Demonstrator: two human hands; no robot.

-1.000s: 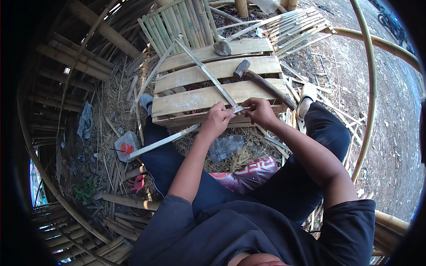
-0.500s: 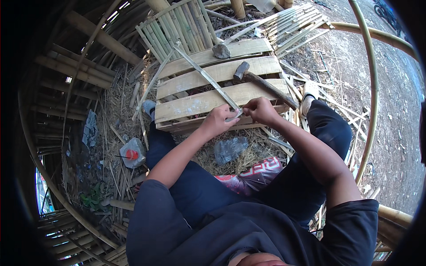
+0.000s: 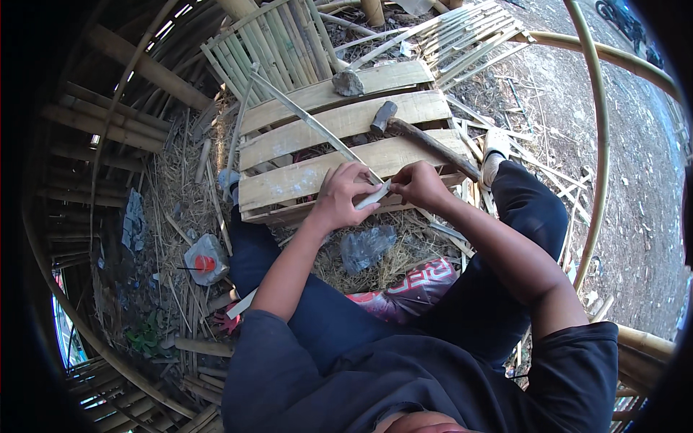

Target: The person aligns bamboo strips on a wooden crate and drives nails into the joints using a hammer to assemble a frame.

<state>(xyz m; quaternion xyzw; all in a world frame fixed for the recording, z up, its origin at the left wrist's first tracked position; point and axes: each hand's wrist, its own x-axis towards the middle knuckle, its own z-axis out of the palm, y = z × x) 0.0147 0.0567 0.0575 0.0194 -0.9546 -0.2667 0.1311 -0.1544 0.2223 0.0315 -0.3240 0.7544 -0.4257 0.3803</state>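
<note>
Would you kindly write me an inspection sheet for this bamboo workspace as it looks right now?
Surface: wooden pallet of pale planks, lying on straw-covered ground.
Job's things: thin bamboo strip, held between both hands at the pallet's near edge; a long slat runs diagonally over the planks.
Clutter: hammer and grey stone on the pallet; clear plastic bag and small plastic container with a red lid on the straw.
Grips: left hand and right hand both pinch the strip.
Cables: nothing seen.
Surroundings: bamboo poles, bundled split bamboo, a curved bamboo hoop, bare dirt to the right.
</note>
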